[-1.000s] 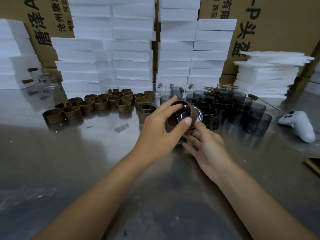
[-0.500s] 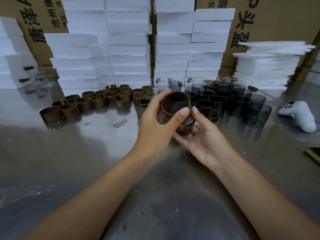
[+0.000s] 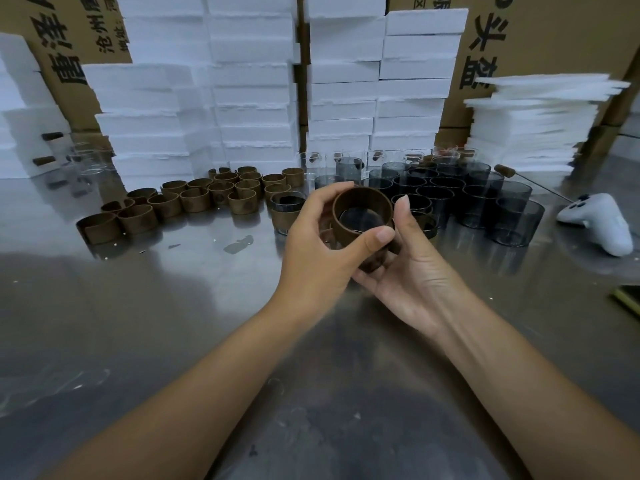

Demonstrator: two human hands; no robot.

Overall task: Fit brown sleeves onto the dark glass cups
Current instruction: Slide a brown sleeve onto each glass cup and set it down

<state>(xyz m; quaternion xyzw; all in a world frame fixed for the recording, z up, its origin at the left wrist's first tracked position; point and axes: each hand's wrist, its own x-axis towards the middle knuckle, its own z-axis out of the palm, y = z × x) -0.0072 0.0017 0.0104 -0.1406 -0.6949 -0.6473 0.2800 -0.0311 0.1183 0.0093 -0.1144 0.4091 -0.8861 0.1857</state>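
You hold a brown sleeve (image 3: 367,205) around a dark glass cup (image 3: 359,220) in mid-air above the steel table (image 3: 166,323), at the centre of the frame. The cup's mouth shows inside the ring of the sleeve; how far down the glass the sleeve sits is hidden by your fingers. Your left hand (image 3: 318,247) pinches the sleeve, thumb pressed to its near edge and fingers curled over the far side. Your right hand (image 3: 415,271) cradles the cup from below, fingers curled under it and thumb upright against the sleeve's right side.

Just behind your left hand stands one sleeved cup (image 3: 287,213) on the table. To its left, loose sleeves (image 3: 194,200) lie in a curving cluster. Behind and to the right of your hands, bare dark cups (image 3: 478,199) stand packed together. A white controller (image 3: 602,223) rests at the far right. White foam blocks (image 3: 249,81) are stacked along the back, in front of cardboard cartons (image 3: 554,32) printed with black characters.
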